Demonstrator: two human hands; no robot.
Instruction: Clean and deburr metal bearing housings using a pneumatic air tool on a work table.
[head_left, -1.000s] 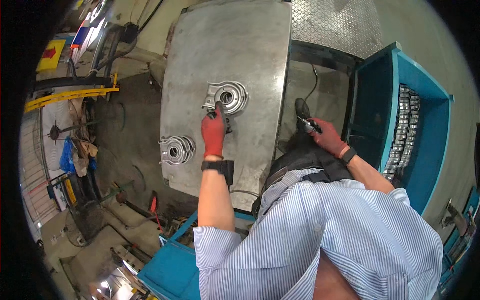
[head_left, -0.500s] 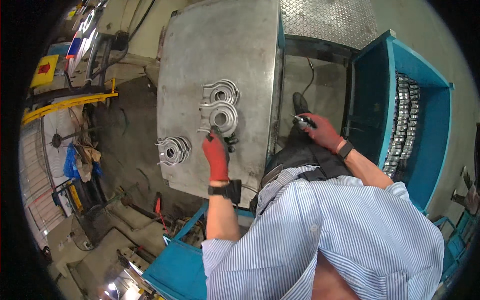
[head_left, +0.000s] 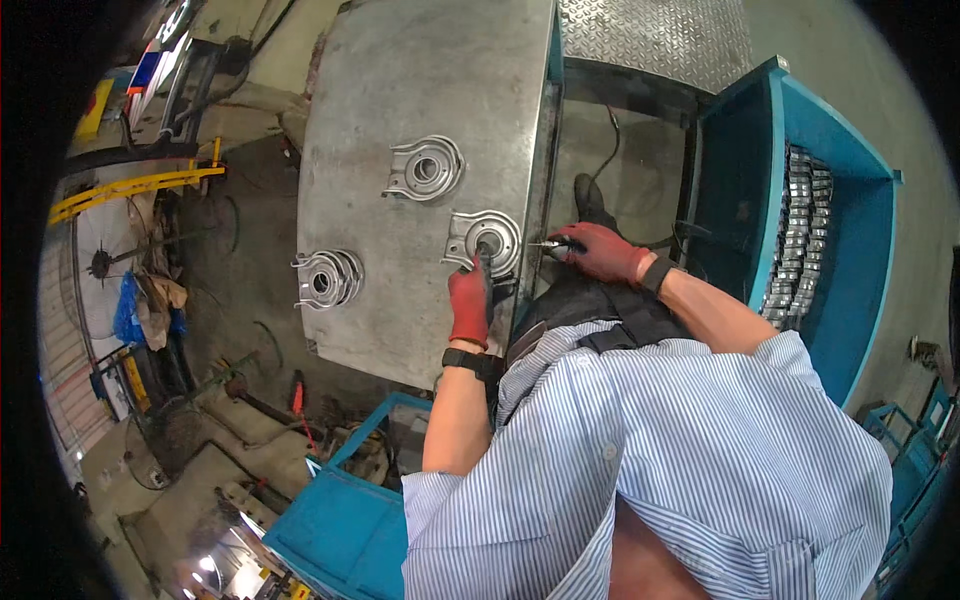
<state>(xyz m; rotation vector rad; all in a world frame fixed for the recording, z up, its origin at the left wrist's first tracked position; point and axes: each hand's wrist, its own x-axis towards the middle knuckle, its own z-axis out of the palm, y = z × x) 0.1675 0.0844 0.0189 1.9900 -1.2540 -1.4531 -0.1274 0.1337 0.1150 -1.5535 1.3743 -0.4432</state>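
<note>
round metal bracket under fingers

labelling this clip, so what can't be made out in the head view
- Head view: lower edge of the nearest metal part, partly behind the left hand.
- Head view: grip of the hand tool, inside the right hand.
- Head view: left side of the metal stack, behind a wall of the blue bin.

Striped shirt, red gloves and seemingly dark trousers show.
</note>
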